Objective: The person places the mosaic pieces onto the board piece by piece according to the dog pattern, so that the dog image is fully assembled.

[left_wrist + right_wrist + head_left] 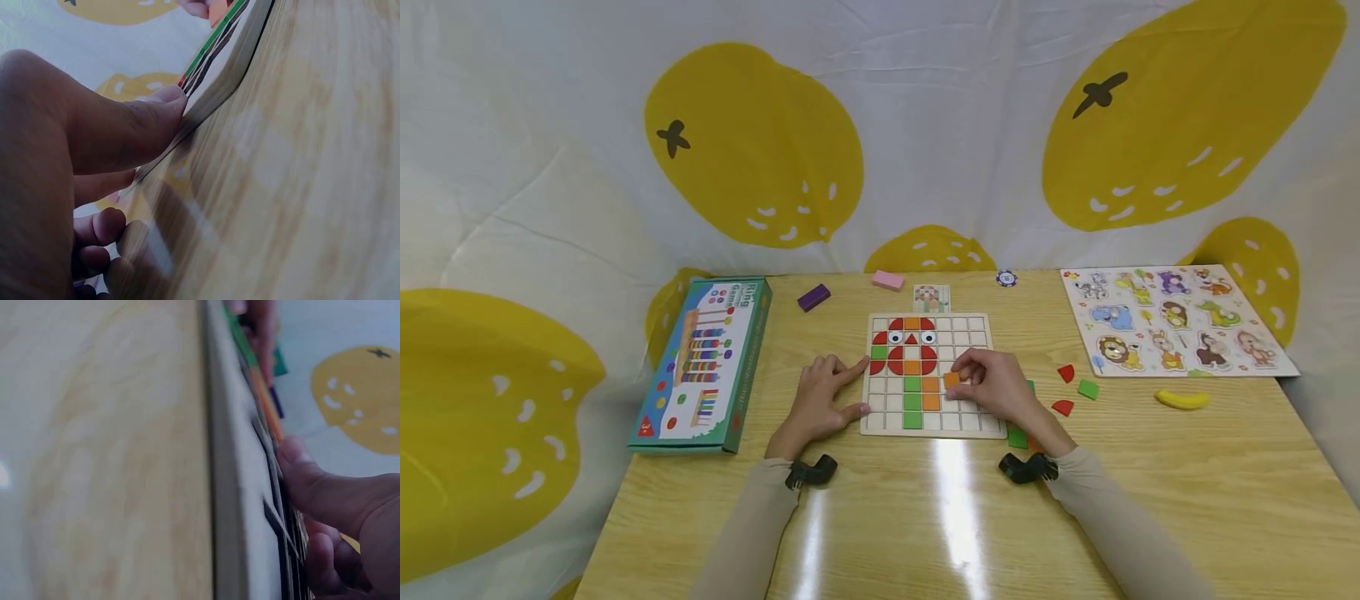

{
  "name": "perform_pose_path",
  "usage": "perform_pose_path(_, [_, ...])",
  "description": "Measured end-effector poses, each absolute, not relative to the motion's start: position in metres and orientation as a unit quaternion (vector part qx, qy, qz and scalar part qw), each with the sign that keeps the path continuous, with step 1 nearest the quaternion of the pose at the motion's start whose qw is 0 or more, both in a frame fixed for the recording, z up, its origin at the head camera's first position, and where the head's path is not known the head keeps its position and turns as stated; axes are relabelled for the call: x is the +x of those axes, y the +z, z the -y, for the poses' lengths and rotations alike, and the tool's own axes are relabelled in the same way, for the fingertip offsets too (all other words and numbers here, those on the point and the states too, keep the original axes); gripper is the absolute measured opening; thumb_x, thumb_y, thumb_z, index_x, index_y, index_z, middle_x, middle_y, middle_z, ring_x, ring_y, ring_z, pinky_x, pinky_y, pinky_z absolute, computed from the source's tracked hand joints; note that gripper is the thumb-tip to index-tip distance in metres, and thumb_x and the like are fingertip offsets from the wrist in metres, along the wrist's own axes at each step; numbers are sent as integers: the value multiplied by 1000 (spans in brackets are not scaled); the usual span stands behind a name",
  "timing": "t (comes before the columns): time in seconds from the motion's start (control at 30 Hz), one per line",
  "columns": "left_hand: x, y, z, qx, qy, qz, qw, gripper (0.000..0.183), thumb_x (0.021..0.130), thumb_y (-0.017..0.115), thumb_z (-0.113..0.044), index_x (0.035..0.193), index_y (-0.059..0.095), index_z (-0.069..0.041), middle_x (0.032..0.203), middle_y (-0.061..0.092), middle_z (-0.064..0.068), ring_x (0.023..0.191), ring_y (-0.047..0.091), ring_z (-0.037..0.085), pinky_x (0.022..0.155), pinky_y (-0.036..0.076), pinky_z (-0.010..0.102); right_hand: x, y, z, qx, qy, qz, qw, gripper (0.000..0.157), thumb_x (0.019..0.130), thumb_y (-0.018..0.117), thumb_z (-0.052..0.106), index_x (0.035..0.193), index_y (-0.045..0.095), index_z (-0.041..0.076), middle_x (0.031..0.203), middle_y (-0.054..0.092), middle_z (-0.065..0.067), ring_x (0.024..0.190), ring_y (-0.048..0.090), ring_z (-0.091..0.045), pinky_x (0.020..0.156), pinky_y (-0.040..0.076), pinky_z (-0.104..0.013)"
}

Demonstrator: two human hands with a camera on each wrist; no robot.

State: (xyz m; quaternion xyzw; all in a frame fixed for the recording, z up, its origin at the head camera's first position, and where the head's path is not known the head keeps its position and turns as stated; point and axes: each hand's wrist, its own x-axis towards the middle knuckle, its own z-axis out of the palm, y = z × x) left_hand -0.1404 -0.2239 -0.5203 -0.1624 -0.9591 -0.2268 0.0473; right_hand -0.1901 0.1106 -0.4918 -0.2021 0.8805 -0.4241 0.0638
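Note:
A wooden grid board (pixel 880 423) lies on the table, with red, green and orange pieces and two eye pieces set in its squares. My left hand (pixel 822 398) is at the board's left edge. Its thumb (pixel 147 122) and extended index finger touch that edge, while the other fingers bend loosely. Over the right part of the grid, my right hand (pixel 996 383) pinches an orange square tile (pixel 952 380) between thumb and fingers. Two orange tiles (pixel 930 392) sit just left of it, beside a green column (pixel 912 402). A pattern card (pixel 932 297) lies behind the board.
Loose red quarter pieces (pixel 1065 373) and a green square (pixel 1087 388) lie right of the board; more tiles (pixel 1017 437) are partly under my right wrist. A boxed game (pixel 703 367) stands left, an animal puzzle (pixel 1176 321) and toy banana (pixel 1182 399) right. Blocks (pixel 814 297) lie behind.

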Motion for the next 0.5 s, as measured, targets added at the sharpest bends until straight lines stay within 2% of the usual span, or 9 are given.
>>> perform_pose_path(0.13, [-140,-520,223,-160,-223,960,51,77,80,71,-55,148,46,-30,98,43,-1,86,35,17,78,24,35,-188,-495,-106,-215,-388,-895,43,33,71,89,34,95,73,16,78,63,5,64,51,-13,59,42,-26])
perform_pose_path(0.37, [-140,-518,222,-158,-222,961,43,77,80,72,-53,149,44,-32,98,43,-1,86,35,17,79,24,35,-189,-492,-108,-238,-383,-891,46,19,81,82,28,94,77,16,76,63,8,64,53,-10,59,43,-25])
perform_pose_path(0.5, [-140,-519,223,-158,-223,961,39,77,81,71,-54,149,43,-32,98,43,-2,86,34,17,79,24,35,-187,-491,-108,-251,-382,-889,32,19,80,83,25,94,80,14,76,65,7,63,54,-8,58,44,-25])
